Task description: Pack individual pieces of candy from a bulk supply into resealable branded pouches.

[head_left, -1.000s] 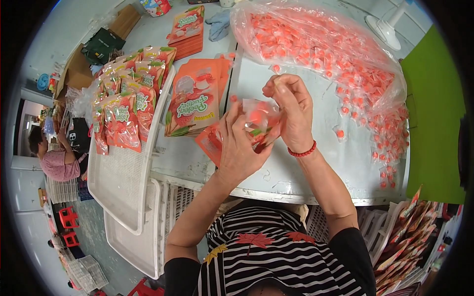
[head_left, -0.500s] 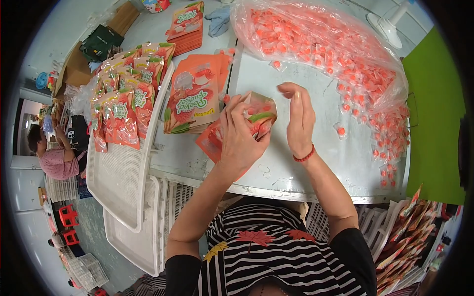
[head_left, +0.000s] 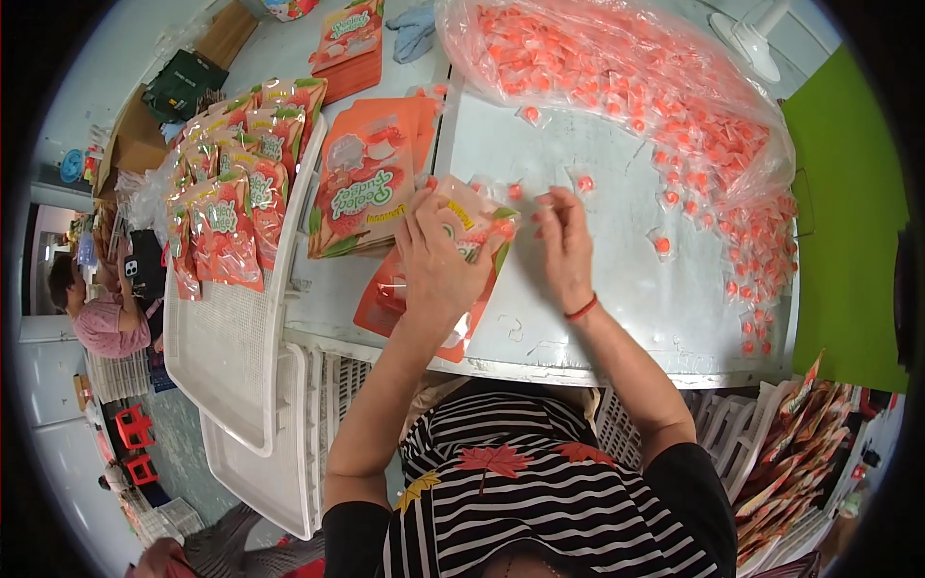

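Observation:
My left hand (head_left: 438,265) is closed over an orange-red candy pouch (head_left: 462,323), its fingers across the upper part. The pouch lies slanted near the table's front edge, its top end pointing up and to the right. One wrapped candy (head_left: 504,229) shows at that end; whether it is inside or on top I cannot tell. To the right of the pouch and apart from it, my right hand (head_left: 567,250) hovers with fingers loosely bent and nothing visible in them. Loose wrapped candies (head_left: 515,192) lie on the table just beyond both hands.
Flat pouches (head_left: 361,178) are stacked left of my hands, with another stack (head_left: 349,48) behind. Filled pouches (head_left: 226,217) stand on a white mesh tray (head_left: 220,332). A clear bag (head_left: 617,72) of candies spills along the right side. A person (head_left: 111,323) is at far left.
The pouch has tipped from standing with its mouth open to lying lower and flatter. Several candies now lie loose beyond it. My right hand has moved slightly left and down, its fingers bending.

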